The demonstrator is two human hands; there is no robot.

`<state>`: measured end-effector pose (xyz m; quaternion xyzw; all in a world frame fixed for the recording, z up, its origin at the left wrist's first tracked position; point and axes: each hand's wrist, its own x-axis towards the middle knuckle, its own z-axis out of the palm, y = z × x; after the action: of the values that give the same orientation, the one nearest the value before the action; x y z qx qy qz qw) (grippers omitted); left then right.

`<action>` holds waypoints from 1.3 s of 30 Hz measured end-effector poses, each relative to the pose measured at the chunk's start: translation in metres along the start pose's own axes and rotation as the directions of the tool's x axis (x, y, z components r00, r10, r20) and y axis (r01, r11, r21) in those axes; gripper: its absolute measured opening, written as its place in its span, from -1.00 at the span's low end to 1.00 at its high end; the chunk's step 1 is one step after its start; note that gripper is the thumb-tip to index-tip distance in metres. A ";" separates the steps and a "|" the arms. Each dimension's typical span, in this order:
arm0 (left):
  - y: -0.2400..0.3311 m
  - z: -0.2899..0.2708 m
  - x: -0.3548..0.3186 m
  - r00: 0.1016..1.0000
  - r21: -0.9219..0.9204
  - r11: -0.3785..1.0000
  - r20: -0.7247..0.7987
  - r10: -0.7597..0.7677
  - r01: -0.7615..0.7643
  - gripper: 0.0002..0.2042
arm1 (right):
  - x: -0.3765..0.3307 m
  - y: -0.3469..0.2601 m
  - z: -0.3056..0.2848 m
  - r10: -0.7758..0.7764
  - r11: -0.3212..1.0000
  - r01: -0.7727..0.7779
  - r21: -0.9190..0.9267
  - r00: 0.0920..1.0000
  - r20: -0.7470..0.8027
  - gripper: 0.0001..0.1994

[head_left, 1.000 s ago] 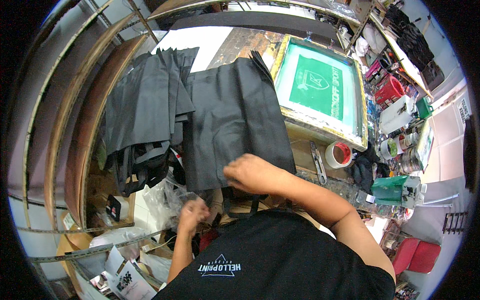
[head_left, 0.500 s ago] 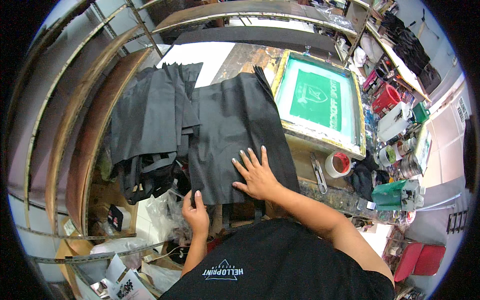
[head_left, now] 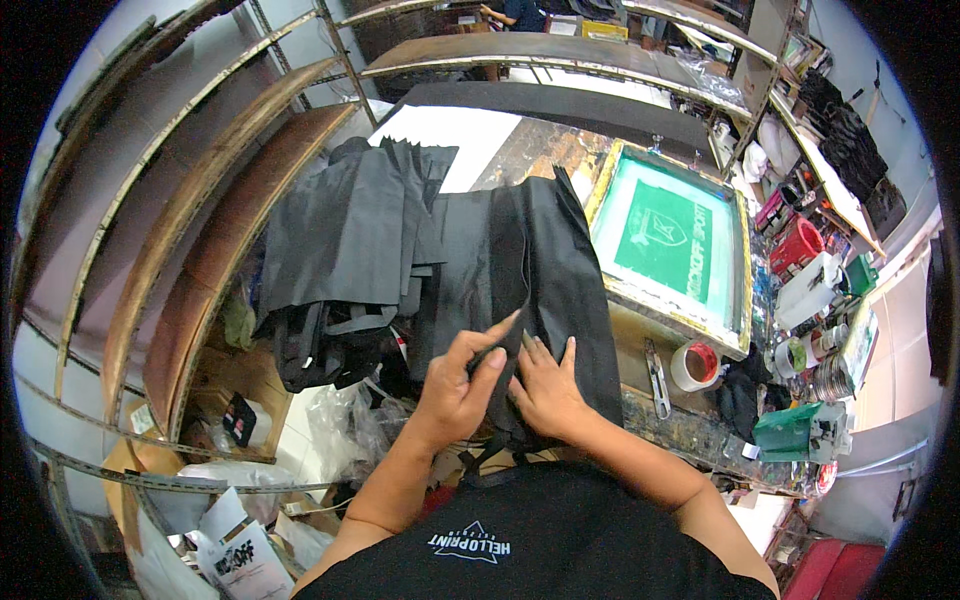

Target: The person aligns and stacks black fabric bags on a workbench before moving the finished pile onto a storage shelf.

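In front of me lies a stack of black fabric tote bags [head_left: 577,290]. My left hand [head_left: 452,398] pinches the edge of the top bag between thumb and fingers, and that side stands raised in a fold. Flat on the black fabric just to its right rests my right hand [head_left: 552,392], fingers spread, partly behind the fold. A second pile of black bags [head_left: 335,235], with handles hanging down, sits to the left of the stack. Beyond the stack on the right is a screen printing frame [head_left: 598,190] with green mesh.
A utility knife [head_left: 657,380] and a roll of tape [head_left: 695,366] lie on the table near the screen. Tubs, a red bucket [head_left: 797,246] and a green container [head_left: 800,433] crowd the right edge. Wooden shelves [head_left: 240,240] curve along the left. A person [head_left: 520,14] is at the far back.
My left hand has moved up and right from the bag's lower corner, lifting and folding over its left side. My right hand has shifted slightly right and nearer me. The view has shifted.
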<state>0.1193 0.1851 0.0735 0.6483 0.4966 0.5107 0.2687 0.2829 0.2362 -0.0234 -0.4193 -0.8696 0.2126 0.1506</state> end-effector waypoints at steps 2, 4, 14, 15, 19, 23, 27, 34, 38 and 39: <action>-0.001 -0.013 0.009 0.965 0.162 0.985 -0.246 0.090 -0.050 -0.81 | 0.008 -0.004 -0.020 -0.027 0.989 0.033 0.142 0.999 -0.044 -0.29; -0.003 -0.034 0.025 0.856 0.217 0.976 -0.499 0.137 -0.029 -0.85 | 0.012 -0.006 -0.041 -0.077 0.961 0.100 0.258 0.992 -0.096 -0.30; -0.045 -0.285 0.053 0.548 0.172 0.985 -0.826 0.136 0.015 -0.52 | 0.012 0.015 -0.071 -0.156 0.903 0.255 0.345 0.944 -0.291 -0.38; -0.057 -0.294 0.051 0.530 0.151 0.988 -0.841 0.105 0.043 -0.47 | 0.011 0.022 -0.066 -0.118 0.908 0.218 0.358 0.952 -0.283 -0.39; -0.127 -0.346 0.008 0.473 0.224 0.922 -0.880 0.051 0.317 -0.42 | 0.007 0.034 -0.051 -0.085 0.932 0.153 0.329 0.974 -0.212 -0.46; -0.196 -0.369 -0.028 0.474 0.473 0.600 -0.864 0.171 0.646 -0.42 | 0.009 0.052 -0.027 -0.249 0.961 0.264 0.080 0.955 -0.159 -0.50; -0.200 -0.384 -0.036 0.516 0.379 0.498 -0.839 -0.170 0.780 -0.25 | 0.008 0.051 -0.012 -0.386 0.902 0.391 -0.184 0.920 0.068 -0.48; -0.077 -0.316 -0.058 0.311 0.494 0.676 -0.869 0.383 0.546 -0.31 | 0.009 0.066 0.023 -0.438 0.842 0.412 -0.347 0.899 0.003 -0.86; -0.018 -0.153 -0.055 0.464 0.672 0.724 -0.697 0.547 0.157 -0.72 | 0.014 0.063 0.023 -0.418 0.823 0.417 -0.385 0.904 0.086 -0.87; -0.029 -0.122 -0.062 0.624 0.670 0.741 -0.561 0.544 -0.043 -0.70 | 0.015 0.059 0.018 -0.396 0.825 0.414 -0.384 0.909 0.129 -0.87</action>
<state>-0.0044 0.1197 0.0649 0.5157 0.5743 0.5787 -0.2635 0.3050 0.2771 -0.0673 -0.2422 -0.9666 0.0014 0.0837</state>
